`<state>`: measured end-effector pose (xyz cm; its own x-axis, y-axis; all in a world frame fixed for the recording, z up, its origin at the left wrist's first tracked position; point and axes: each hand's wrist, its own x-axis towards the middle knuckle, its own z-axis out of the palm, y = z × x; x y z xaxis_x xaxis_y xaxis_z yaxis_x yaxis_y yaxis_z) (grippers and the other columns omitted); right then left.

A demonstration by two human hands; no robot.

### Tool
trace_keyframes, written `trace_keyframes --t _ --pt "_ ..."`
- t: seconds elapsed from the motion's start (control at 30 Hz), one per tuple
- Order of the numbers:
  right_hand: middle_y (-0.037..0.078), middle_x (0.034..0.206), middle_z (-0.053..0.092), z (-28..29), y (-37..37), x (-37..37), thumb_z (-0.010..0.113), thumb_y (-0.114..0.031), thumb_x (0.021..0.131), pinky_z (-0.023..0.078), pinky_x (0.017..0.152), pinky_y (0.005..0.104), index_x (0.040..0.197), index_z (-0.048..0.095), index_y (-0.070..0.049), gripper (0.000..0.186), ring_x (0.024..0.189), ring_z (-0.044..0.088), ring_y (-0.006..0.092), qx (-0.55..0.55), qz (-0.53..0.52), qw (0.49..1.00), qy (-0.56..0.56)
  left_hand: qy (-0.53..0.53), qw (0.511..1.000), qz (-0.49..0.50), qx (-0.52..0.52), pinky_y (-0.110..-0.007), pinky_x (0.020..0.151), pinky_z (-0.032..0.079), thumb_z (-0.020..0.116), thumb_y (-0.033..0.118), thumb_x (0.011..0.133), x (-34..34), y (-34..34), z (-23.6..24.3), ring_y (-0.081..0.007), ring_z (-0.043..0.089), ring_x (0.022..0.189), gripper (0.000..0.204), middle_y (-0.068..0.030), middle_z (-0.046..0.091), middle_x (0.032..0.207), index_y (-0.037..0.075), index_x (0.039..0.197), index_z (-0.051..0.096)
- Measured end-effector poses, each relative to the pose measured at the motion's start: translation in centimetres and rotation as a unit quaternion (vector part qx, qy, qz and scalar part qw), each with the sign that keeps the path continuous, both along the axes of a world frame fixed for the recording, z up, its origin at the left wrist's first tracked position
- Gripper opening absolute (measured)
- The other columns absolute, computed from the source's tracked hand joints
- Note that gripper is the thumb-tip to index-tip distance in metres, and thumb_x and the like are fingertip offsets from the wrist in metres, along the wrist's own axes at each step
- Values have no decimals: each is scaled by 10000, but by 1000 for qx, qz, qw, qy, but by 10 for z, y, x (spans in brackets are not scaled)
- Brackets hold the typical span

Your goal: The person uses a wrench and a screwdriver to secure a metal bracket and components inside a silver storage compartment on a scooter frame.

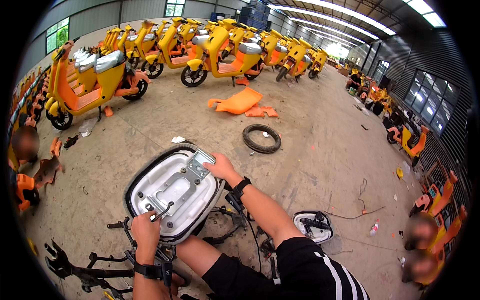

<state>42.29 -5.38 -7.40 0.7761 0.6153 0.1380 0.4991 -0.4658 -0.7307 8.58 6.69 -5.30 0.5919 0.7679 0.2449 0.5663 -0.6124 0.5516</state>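
Note:
An upturned scooter seat [173,186] rests over my legs, its white plastic underside facing up inside a dark rim. My left hand [145,231] is closed around a bent metal wrench [163,212], whose far end lies over the underside near a small metal catch plate [155,205]. At the seat's far right edge, my right hand [220,167] grips a silvery metal hinge bracket [202,161], thumb on top. Several dark bolts or rubber studs dot the white base. My left fingers hide part of the wrench handle.
A bare black scooter frame [90,271] lies at lower left. Right of my legs sits another upturned seat [306,220] with black parts in it. Ahead lie a tyre [261,138] and an orange body panel [239,102]. Yellow scooters [220,52] stand in rows beyond.

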Motion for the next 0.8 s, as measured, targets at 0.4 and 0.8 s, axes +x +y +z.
trace_keyframes --t 0.4,0.8 --pt "226 1076 676 4 -1 -1 724 -341 780 514 850 440 1120 670 -3 482 998 652 373 -2 -2 1000 7 -11 1000 -2 -9 -458 702 528 815 205 719 1 -3 2 -395 672 764 268 -209 689 763 46 926 756" --pt "222 1061 674 -1 -4 3 722 -358 782 511 848 441 1113 670 -6 486 987 650 373 0 -5 1000 -11 -19 1000 0 15 -469 703 525 812 221 717 5 -9 4 -395 671 750 234 -201 691 758 51 869 761"
